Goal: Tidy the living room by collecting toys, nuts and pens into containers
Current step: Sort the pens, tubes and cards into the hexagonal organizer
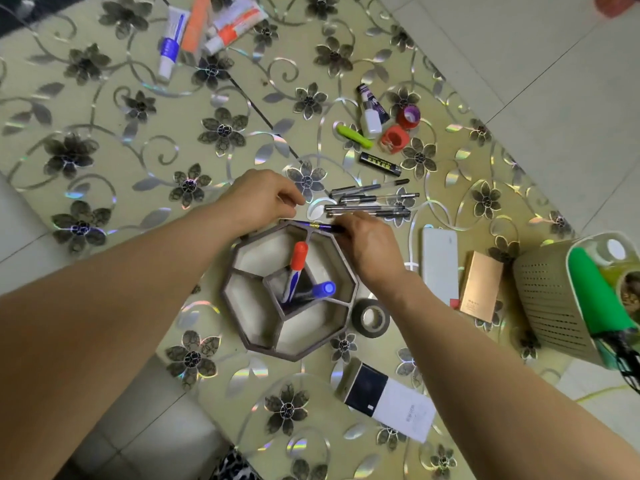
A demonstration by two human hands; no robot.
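Purple pen (pixel 317 225) lies level, left-right, held between both hands (pixel 258 197).

Two bare forearms run up from the lower corners toward the octagonal tray (pixel 348 292), and no sleeve shows on either one (the arms leave the picture still uncovered). The left hand (pixel 258 199), just above the tray's upper-left rim, wears no ring, watch, band or glove. The right hand (pixel 369 249), at the tray's upper-right rim, is equally unadorned on its back and wrist. Well below the tray, at the bottom edge, a scrap of leopard-print cloth (pixel 232 465) shows (perhaps clothing; too little to tell).
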